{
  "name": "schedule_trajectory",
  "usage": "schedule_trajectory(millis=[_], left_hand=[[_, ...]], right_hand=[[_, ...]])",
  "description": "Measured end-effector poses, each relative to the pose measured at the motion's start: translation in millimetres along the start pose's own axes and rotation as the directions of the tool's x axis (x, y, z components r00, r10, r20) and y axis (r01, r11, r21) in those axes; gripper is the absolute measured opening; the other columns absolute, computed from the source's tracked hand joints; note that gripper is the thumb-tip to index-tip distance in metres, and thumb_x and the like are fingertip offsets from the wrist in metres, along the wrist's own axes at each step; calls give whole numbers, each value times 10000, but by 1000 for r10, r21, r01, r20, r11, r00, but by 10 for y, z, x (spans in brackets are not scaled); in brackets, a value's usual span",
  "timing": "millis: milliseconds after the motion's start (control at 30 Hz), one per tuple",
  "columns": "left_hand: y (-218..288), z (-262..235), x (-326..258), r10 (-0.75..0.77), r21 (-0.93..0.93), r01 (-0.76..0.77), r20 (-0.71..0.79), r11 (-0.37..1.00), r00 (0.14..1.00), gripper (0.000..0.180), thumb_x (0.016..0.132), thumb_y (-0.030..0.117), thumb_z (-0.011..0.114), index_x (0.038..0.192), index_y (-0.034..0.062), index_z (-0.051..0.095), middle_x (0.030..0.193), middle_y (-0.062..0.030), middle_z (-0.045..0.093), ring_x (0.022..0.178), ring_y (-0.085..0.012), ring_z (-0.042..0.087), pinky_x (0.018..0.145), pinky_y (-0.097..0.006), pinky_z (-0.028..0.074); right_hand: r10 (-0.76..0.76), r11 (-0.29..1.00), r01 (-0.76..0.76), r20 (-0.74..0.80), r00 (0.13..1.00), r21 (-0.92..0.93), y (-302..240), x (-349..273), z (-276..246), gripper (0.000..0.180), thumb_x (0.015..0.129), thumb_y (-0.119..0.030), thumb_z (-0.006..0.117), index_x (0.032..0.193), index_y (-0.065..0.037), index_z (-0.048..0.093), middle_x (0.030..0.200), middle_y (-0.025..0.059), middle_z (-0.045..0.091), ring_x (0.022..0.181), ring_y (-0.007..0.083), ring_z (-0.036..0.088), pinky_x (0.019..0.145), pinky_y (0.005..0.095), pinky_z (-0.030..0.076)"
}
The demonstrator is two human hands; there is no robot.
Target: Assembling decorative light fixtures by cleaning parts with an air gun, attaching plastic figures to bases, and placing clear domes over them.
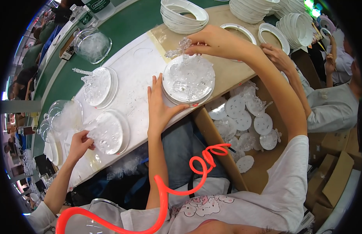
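Steadying a round clear plastic base (188,81) near the counter (130,66) edge: left hand (159,105) laid flat, fingers spread, palm on the counter and fingertips against the base's near-left rim, apparently to keep the piece from sliding; nothing gripped. Right hand (212,41) reached over the far rim, thumb and forefingers pinched shut on a small clear branched ornament (180,47), held upright just above the base's central post, seemingly for lining up the two parts. Base seated on a white ring, partly overhanging the counter's near edge.

Further left on the same white sheet: two similar clear assemblies (98,85), one touched by another person's hand (80,143), reaching in from the lower left. Beyond, on the green belt (122,27), a clear dome cover (93,45). At the far edge, stacks of white rings (183,15) kept within arm's reach. Below the counter's right end, a cardboard box (216,144) holding loose white perforated discs (243,121), placed beside the knee as a ready supply. Orange coiled hose (165,195) crossing the lap. At right, another worker's arm (294,74) stretched toward the rings.
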State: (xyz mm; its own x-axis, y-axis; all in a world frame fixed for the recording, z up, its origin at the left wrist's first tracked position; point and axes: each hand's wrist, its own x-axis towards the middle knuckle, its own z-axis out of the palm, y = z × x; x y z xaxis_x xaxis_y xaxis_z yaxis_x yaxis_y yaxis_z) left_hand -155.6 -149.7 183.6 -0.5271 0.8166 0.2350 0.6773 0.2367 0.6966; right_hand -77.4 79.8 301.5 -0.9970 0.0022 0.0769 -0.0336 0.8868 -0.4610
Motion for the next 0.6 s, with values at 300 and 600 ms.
schedule_trajectory(millis=[300,600], left_hand=[[-13,9,-14,12,13,-12,-6,1000,1000,1109,465,352,838,1349,-10,276,1380,-155,350,1328,-315,236,1083,-472,132],[8,8,-7,-1,15,1,-4,1000,1000,1113,458,339,842,1353,-2,275,1376,-151,353,1331,-308,229,1084,-473,138]], right_hand=[[-37,997,35,-19,999,-64,-49,3,-1,218,845,-237,578,886,-24,600,720,132,614,648,270,584,592,341,440],[-141,987,135,-61,988,-92,30,55,63,226,835,-244,586,885,-24,596,707,146,603,644,302,572,590,363,434]])
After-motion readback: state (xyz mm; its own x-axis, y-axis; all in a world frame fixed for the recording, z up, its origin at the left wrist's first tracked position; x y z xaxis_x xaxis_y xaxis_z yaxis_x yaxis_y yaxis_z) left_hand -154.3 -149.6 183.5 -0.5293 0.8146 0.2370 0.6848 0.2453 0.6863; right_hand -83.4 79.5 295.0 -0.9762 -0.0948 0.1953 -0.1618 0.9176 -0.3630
